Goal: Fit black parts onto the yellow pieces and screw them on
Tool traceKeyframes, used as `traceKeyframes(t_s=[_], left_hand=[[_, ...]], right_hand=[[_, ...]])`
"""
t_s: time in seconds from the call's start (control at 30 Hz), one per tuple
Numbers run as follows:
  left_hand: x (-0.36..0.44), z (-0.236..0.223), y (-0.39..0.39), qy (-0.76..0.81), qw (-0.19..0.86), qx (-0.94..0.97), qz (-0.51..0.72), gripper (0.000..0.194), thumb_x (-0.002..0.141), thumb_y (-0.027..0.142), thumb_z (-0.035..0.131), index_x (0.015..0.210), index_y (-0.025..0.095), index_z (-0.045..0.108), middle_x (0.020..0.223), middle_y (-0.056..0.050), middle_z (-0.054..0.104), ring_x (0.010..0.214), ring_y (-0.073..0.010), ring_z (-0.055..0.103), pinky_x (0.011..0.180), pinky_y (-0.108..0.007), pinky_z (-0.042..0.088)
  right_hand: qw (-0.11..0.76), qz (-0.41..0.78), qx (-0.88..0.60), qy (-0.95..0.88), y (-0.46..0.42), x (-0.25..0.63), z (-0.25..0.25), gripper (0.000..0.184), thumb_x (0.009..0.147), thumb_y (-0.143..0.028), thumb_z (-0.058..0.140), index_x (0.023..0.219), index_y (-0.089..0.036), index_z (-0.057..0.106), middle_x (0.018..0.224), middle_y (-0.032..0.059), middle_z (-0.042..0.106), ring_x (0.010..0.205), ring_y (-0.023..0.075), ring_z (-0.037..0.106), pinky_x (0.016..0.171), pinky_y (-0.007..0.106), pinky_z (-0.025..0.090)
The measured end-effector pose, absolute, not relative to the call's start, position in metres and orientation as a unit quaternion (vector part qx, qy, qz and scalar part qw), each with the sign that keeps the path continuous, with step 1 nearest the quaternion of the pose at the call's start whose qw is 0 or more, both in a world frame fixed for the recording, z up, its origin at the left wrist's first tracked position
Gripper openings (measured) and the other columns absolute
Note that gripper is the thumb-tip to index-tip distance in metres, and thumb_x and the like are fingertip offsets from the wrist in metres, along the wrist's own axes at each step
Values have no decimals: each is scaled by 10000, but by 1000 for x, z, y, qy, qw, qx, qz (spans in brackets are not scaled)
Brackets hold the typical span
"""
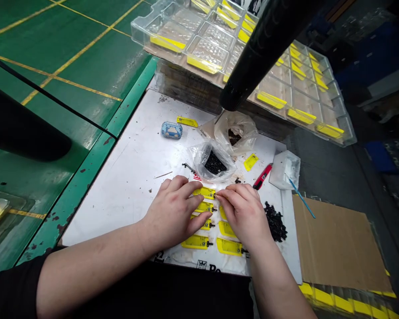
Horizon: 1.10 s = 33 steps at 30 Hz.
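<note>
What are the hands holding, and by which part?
The left hand steadies a yellow piece near its left end; the right hand is at its right end, its grip unclear.

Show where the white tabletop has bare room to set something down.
Left of the left hand, bordered by the green rail and tin, the tabletop is mostly bare, with scattered specks. Crowded: between the hands, where yellow parts lie; beyond them, around the bags; and by the right hand, with the knife and black pile.

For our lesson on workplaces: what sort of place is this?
Probably a factory or workshop: yellow parts lie in rows on a workbench, more yellow pieces sit in a clear compartment tray, and yellow lines cross the green floor.
</note>
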State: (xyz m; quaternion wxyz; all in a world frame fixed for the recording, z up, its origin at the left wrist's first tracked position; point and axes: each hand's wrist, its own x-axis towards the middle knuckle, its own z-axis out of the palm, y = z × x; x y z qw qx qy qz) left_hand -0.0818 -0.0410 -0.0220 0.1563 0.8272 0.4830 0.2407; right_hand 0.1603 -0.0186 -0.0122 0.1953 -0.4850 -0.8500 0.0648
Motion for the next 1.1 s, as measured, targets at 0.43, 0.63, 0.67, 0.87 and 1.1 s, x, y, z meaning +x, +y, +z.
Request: traceKeyframes(t_s=[0.43,0.63,0.67,0.87,1.1], left_hand=[[-82,-21,-40,486,158,827,235,379,1057,538,669,1108,207,845,1445,-86,750,1241,-365,614,1057,-587,515],[-82,-20,-40,487,159,827,230,400,1058,549,662,1120,199,847,1450,-70,751,1233,-364,613,1045,-593,523],[-82,-20,-40,487,158,828,229,405,1057,553,663,1117,198,847,1448,-70,753,1228,-364,615,1040,-594,526],[-82,-18,-41,485,153,830,229,419,1042,575,677,1131,202,846,1443,-61,765,1216,-370,623,1034,-608,531],[-82,-18,-41,483,126,838,222,361,1028,529,711,1163,217,833,1421,-88,773,1206,-375,637,1019,-610,558]], right_hand=[[180,45,-491,-851,-21,157,-13,99,1077,-233,690,1098,-215,785,1021,59,762,986,243,643,908,416,499],[147,31,-496,-855,-20,156,-13,128,1080,-206,662,1089,-222,789,1051,64,772,982,254,642,891,417,471],[141,29,-498,-855,-20,155,-13,132,1077,-197,662,1086,-223,790,1052,63,773,981,254,641,888,418,466],[82,6,-521,-850,-24,144,-8,143,1039,-160,687,1053,-241,804,1058,71,781,989,270,620,881,428,425],[117,5,-557,-822,-8,169,23,178,1073,-203,644,1078,-242,818,1068,69,786,1018,264,636,921,419,442]])
